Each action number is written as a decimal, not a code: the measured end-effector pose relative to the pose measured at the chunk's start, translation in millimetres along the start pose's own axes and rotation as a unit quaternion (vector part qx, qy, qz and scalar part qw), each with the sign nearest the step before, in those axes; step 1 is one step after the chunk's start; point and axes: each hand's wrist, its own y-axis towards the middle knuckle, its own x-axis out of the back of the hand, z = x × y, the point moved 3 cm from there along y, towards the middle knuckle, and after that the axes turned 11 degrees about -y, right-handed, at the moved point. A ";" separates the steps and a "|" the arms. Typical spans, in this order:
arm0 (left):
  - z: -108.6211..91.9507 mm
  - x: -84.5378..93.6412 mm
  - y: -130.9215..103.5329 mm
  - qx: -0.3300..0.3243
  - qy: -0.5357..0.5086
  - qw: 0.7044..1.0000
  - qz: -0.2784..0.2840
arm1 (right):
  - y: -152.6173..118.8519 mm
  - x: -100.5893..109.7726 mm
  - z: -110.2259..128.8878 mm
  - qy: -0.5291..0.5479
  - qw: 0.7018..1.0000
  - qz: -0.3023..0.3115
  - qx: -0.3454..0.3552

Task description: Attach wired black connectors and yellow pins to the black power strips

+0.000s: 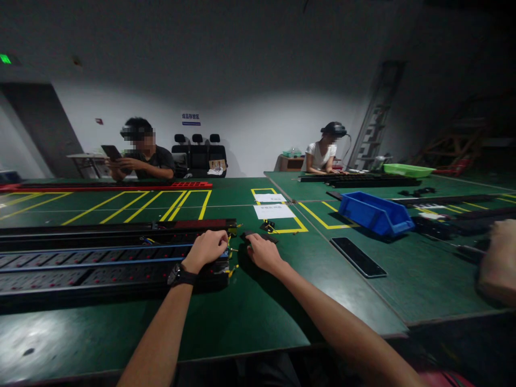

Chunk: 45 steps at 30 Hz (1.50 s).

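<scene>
My left hand [208, 248], with a dark watch on the wrist, lies over the right end of a long black slotted strip [133, 273] with blue edges and small red dots. Its fingers are curled down onto that end. Short yellow-tipped wires [233, 271] stick out there. Just to the right, my right hand [264, 252] has its bent fingers on a small flat black part [272, 237] on the green table [298, 301]. My palm and fingers partly hide this part. Beyond it lies a small dark piece with a wire [267, 226].
Paper labels [273, 212] and yellow tape lines mark the table. On the right are a phone [358, 257], a blue bin [373, 215] and another person's hand [500, 263]. Two people sit across the table, near a red rail [100, 186] and a green tray [408, 171].
</scene>
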 end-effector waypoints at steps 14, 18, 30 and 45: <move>-1.8 1.6 -1.1 0.004 -0.001 1.000 0.006 | -0.9 2.0 -8.9 0.010 0.993 0.026 -0.111; -7.3 2.3 -2.7 -0.003 -0.001 1.000 0.012 | 1.4 -1.4 -7.4 0.033 0.993 0.004 -0.112; -13.2 -4.7 -3.0 -0.009 -0.013 1.000 0.026 | 15.9 -30.3 -18.1 0.373 0.915 -0.093 -0.119; -14.0 -6.5 -2.8 -0.006 -0.004 0.999 0.038 | -4.5 -2.1 -0.3 0.242 0.960 -0.095 0.103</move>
